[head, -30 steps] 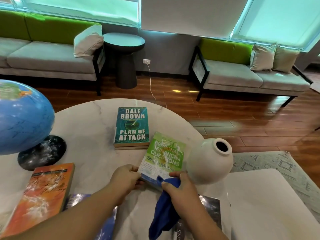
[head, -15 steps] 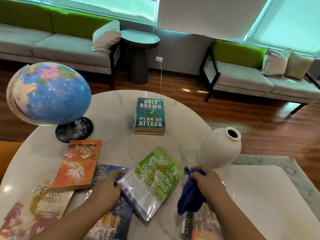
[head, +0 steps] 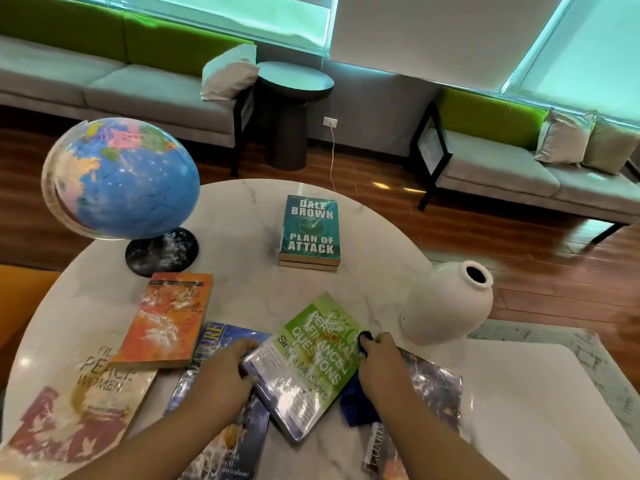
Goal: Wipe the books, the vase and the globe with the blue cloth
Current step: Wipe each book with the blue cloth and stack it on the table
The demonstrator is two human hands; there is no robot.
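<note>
The round marble surface (head: 249, 296) fills most of your view and carries everything in the task. At ten o'clock on it stands the globe (head: 121, 178), upright on its dark base. At three o'clock, by the edge, the white vase (head: 446, 306) stands with its mouth up. The teal book (head: 310, 230) lies flat at twelve o'clock on top of another, well apart from your hands. Nearer you, from nine to six o'clock, lie the pale book (head: 79, 403), the orange book (head: 166, 320), the dark blue book (head: 221, 403) and a dark book (head: 426, 386) under your right wrist.

The green book (head: 311, 358) is the one in hand, lying askew across the dark blue book. Your left hand (head: 225, 372) is clamped on its left edge, steadying it. Your right hand (head: 381, 358) is closed round the blue cloth (head: 356, 403), bunched at the book's right edge, most of it hanging below your palm.

You seem to be mid-wipe on this cover, with much of the task left. Next, sweep the cloth across the glossy cover toward seven o'clock, keeping your left hand pressing so the book does not slide off the one beneath.
</note>
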